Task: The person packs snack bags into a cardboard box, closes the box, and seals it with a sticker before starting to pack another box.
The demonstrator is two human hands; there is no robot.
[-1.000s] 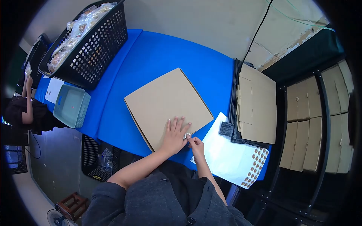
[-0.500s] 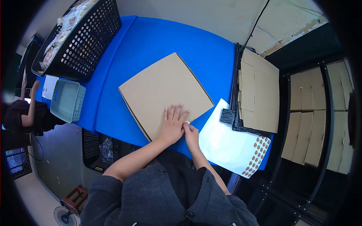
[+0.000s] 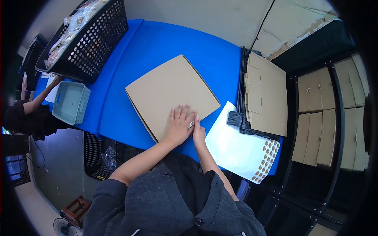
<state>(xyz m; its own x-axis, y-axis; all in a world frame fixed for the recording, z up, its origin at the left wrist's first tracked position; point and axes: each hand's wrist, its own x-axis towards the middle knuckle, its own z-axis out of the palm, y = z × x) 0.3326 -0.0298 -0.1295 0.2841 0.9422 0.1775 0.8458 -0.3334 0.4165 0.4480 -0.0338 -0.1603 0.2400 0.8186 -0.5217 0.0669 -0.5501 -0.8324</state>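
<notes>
A closed brown cardboard box (image 3: 167, 86) sits turned at an angle on the blue-covered table. My left hand (image 3: 180, 128) lies on its top near the front corner, palm down with the fingers spread. Right beside the left thumb, at the box's front edge, is a small round sticker (image 3: 191, 124). My right hand (image 3: 199, 135) is at that edge with its fingers closed on the sticker; its far fingers are partly hidden. To the right lies a white sticker sheet (image 3: 236, 143) with rows of small round brown stickers along one side.
Flat cardboard pieces (image 3: 267, 94) are stacked on black plastic at the right. A black perforated crate (image 3: 96, 43) of bagged items and a grey-green basket (image 3: 71, 103) stand left. Another person's arm (image 3: 43, 94) reaches beside the basket. Shelves hold boxes (image 3: 315, 137) at far right.
My right fingers have straightened upward along the box edge, and more of the sticker shows. My left hand stays on the box. The other person's arm has lowered toward the table.
</notes>
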